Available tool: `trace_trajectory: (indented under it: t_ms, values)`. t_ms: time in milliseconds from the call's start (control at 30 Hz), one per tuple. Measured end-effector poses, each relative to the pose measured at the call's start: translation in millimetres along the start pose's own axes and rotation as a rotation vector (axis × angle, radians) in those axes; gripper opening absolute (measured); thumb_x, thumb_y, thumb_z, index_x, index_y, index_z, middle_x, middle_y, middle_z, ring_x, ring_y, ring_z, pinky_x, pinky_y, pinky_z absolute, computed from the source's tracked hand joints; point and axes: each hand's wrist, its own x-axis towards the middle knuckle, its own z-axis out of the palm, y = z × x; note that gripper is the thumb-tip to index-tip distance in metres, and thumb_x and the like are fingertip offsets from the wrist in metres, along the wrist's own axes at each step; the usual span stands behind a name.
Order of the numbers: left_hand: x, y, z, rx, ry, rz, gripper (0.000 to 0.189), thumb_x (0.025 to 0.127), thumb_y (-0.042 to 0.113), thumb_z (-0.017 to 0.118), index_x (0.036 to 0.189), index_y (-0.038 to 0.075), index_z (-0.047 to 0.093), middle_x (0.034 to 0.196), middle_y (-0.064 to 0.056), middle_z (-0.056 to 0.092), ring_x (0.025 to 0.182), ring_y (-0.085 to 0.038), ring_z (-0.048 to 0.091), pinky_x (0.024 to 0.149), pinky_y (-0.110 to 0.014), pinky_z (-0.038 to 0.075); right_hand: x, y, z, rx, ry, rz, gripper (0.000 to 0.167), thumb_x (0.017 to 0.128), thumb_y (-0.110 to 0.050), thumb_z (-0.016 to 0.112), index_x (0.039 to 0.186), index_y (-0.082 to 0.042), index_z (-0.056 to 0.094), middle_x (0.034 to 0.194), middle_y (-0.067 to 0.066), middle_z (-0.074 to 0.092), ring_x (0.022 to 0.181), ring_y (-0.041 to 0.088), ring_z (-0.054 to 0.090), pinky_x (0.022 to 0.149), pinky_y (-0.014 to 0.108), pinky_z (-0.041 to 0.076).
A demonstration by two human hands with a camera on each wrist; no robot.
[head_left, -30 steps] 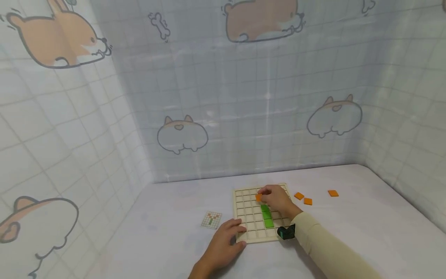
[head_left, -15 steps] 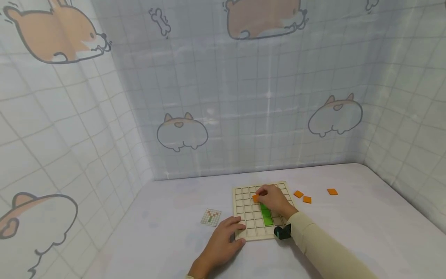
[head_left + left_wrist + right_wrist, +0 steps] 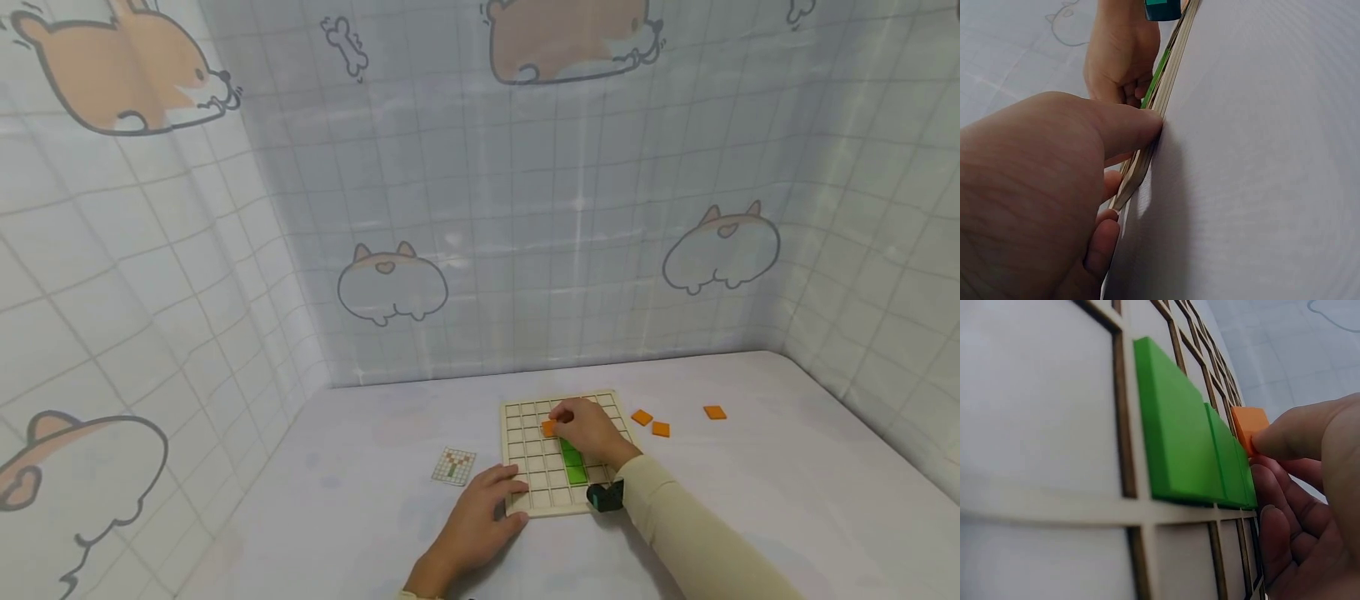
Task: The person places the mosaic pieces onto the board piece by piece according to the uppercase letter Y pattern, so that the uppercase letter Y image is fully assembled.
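Observation:
A pale wooden grid board [image 3: 537,498] lies on the table in the head view. Green square tiles [image 3: 573,463] form a column in its cells; the right wrist view shows these green tiles [image 3: 1185,437] end to end. Between thumb and fingers, my right hand [image 3: 590,430] pinches an orange square tile [image 3: 548,428], tilted in the right wrist view, just past the column's far end. Whether this orange tile [image 3: 1249,427] is seated in a cell I cannot tell. My left hand [image 3: 480,521] holds the board's near left corner, thumb on the front edge [image 3: 1132,128], fingers along the left side.
A small card [image 3: 453,467] with a printed grid pattern lies left of the board. Three loose orange tiles lie to the right: two close together [image 3: 660,429] and one farther off [image 3: 715,412]. Printed cloth walls [image 3: 525,317] rise behind and at both sides.
My right hand has shifted slightly left over the board with the orange tile. My left hand stays at the corner. The whole head view has moved up a little.

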Motion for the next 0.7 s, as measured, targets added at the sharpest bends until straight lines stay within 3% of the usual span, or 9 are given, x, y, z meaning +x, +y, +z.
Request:
trace_trajectory:
  t_ms: [700]
  values:
    - [-0.5,-2.8,3.7,0.005,-0.007,-0.009,0.033,0.092,0.03,0.069,0.123,0.019,0.07,0.143,-0.001,0.054,0.137,-0.028,0.044,0.112,-0.054,0.035,-3.7,-2.8,-0.4,-0.028,-0.016,0.007,0.013,0.093,-0.015,0.069,0.104,-0.011,0.072,0.093,-0.003,0.065,0.085,0.013,0.058,0.082,0.038,0.053]
